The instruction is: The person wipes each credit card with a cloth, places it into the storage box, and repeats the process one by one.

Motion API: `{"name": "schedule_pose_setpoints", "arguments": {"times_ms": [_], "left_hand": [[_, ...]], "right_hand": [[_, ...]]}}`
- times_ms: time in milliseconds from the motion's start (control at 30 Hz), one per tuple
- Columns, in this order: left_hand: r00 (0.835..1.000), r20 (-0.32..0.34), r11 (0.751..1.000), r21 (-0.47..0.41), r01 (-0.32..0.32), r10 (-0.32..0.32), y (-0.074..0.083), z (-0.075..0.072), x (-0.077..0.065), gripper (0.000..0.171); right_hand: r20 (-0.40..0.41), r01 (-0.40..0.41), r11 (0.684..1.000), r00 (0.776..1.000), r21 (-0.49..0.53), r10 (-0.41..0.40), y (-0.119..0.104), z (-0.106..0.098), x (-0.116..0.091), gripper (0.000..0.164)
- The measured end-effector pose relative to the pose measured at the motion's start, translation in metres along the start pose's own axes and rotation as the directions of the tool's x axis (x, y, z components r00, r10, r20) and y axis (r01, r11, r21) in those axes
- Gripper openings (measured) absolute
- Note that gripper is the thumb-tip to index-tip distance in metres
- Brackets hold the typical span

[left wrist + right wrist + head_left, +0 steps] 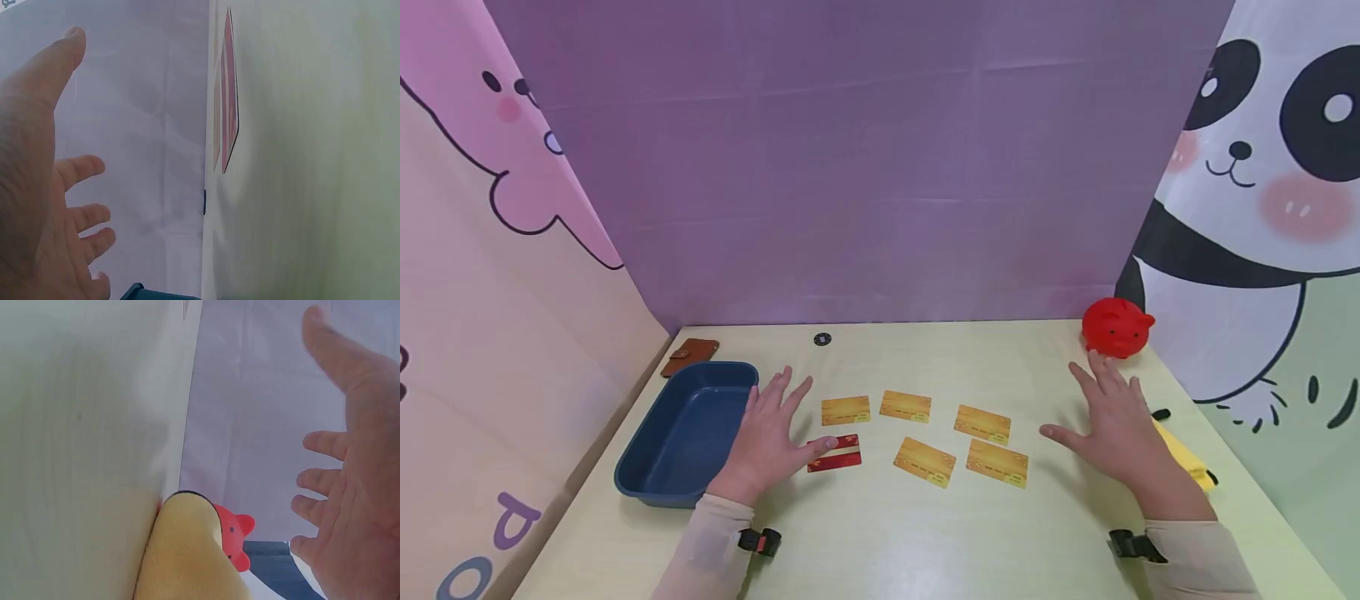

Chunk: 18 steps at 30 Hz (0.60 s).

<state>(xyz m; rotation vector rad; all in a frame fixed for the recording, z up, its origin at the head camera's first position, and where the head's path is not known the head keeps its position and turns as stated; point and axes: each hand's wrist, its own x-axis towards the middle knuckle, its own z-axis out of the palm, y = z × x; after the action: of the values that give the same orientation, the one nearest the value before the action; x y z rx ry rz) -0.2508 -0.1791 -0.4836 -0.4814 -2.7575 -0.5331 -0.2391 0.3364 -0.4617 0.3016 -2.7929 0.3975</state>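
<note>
Over the table, my left hand [769, 437] spreads its fingers between the blue tray [655, 498] and the cards, holding nothing. Its thumb overlaps the red card [842, 458] in the head view; the left wrist view shows that hand raised off the tabletop. Several gold cards lie face up in two loose rows: among them a back-left card [846, 410], a back-middle card [906, 406] and a front-right card [997, 463]. My right hand [1116, 433], empty with fingers apart, hovers right of the cards. Beneath its wrist lies a yellow cloth-like item [1183, 454], partly hidden.
A red piggy bank [1116, 327] stands at the back right corner. A brown leather wallet [691, 356] lies behind the tray. One small dark round disc [822, 339] is near the back edge. A purple backdrop [880, 167] rises behind the table.
</note>
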Motion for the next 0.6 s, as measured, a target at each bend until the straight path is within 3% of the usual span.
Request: {"name": "schedule_pose_setpoints", "arguments": {"times_ms": [200,600], "left_hand": [[1.0,0.015,1.0,-0.025,-0.009,0.009,0.001,-0.001,-0.001,0.102],[0.993,0.112,0.991,-0.128,0.048,-0.034,0.002,-0.007,-0.004,0.09]], "right_hand": [[0.028,-0.034,0.999,0.999,0.01,0.033,0.004,-0.005,-0.001,0.116],[0.134,-0.132,0.991,0.982,0.001,0.131,0.024,-0.015,-0.016,0.111]]}}
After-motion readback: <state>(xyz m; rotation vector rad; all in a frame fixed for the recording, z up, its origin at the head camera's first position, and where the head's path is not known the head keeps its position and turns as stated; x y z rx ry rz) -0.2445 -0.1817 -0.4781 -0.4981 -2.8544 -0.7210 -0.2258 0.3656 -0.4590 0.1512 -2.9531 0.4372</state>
